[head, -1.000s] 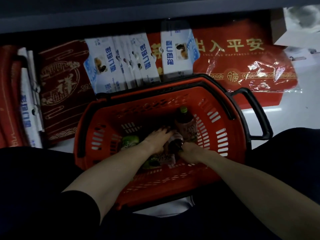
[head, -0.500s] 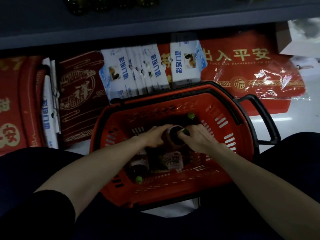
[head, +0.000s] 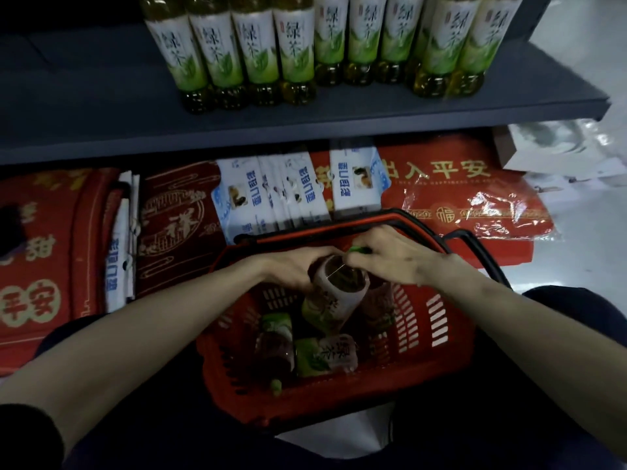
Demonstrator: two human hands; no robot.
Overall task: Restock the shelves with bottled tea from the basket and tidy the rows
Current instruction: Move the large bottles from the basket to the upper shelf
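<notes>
Left hand is gripping a tea bottle, right hand pinching a green cap; both are lifting clear of the basket. Shelf row is coming into view at 12 o'clock.

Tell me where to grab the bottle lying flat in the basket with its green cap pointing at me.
Probably take the bottle round its labelled middle, from straight above. It lies flat on the basket floor, a second bottle close on its right, so the top is the free side.

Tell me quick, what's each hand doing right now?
Left hand: fingers closed round the top of a white-labelled tea bottle.
Right hand: fingers closed on a green cap; which bottle it belongs to cannot be told.
</notes>
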